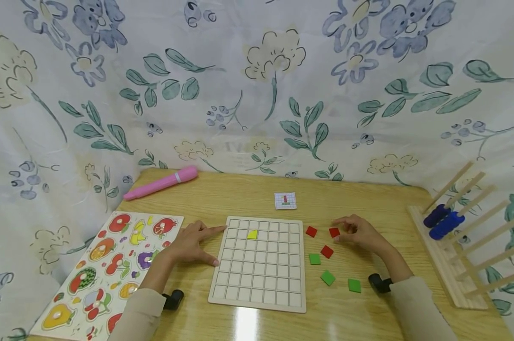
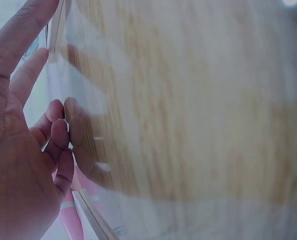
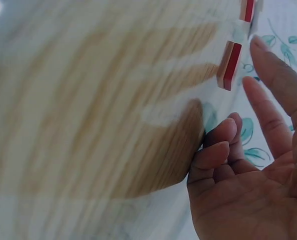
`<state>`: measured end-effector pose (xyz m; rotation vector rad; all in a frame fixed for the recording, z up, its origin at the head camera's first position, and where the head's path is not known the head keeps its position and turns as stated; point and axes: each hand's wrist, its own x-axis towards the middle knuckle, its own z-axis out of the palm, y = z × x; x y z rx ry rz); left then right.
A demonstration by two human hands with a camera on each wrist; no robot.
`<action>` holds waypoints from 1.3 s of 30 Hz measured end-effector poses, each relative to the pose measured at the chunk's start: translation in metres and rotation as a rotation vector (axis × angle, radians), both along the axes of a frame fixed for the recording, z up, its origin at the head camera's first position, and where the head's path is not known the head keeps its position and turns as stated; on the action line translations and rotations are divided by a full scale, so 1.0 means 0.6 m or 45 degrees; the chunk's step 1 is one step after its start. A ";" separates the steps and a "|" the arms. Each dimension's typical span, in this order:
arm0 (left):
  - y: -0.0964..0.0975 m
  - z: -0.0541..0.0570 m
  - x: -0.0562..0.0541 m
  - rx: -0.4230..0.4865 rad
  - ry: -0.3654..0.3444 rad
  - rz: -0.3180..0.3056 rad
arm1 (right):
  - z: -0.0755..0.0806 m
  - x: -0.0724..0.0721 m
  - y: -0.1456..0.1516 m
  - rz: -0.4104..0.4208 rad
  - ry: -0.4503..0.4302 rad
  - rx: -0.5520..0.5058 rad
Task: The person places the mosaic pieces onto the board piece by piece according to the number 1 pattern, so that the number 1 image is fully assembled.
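Note:
A square-gridded wooden board (image 1: pixel 258 270) lies flat, with one yellow tile (image 1: pixel 252 234) in an upper cell. My left hand (image 1: pixel 188 244) is at the board's left edge, index finger and thumb spread along it; its other fingers curl loosely. Right of the board my right hand (image 1: pixel 358 231) reaches over a red tile (image 1: pixel 334 232), thumb and index finger spread around it. In the right wrist view that red tile (image 3: pixel 229 66) shows beside the fingertips, with a gap between. Nearby lie two other red tiles (image 1: pixel 311 231) and three green tiles (image 1: pixel 327 278).
A small printed pattern card (image 1: pixel 285 201) lies behind the board. A fruit puzzle (image 1: pixel 108 265) is at left, with a pink pen-shaped object (image 1: pixel 163 183) behind it. At right stands a wooden peg rack (image 1: pixel 453 265) with dark blue and blue beads (image 1: pixel 446 225).

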<state>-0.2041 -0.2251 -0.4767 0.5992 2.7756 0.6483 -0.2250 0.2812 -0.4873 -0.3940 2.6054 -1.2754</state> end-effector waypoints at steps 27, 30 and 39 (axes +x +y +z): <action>-0.006 -0.007 -0.003 -0.017 0.017 -0.014 | 0.029 0.029 -0.024 -0.028 0.217 0.125; -0.006 -0.005 -0.001 -0.013 0.018 -0.011 | 0.040 0.036 -0.036 -0.009 0.258 0.080; -0.002 0.005 0.004 0.016 0.028 -0.020 | 0.073 0.053 -0.109 0.122 0.265 -0.133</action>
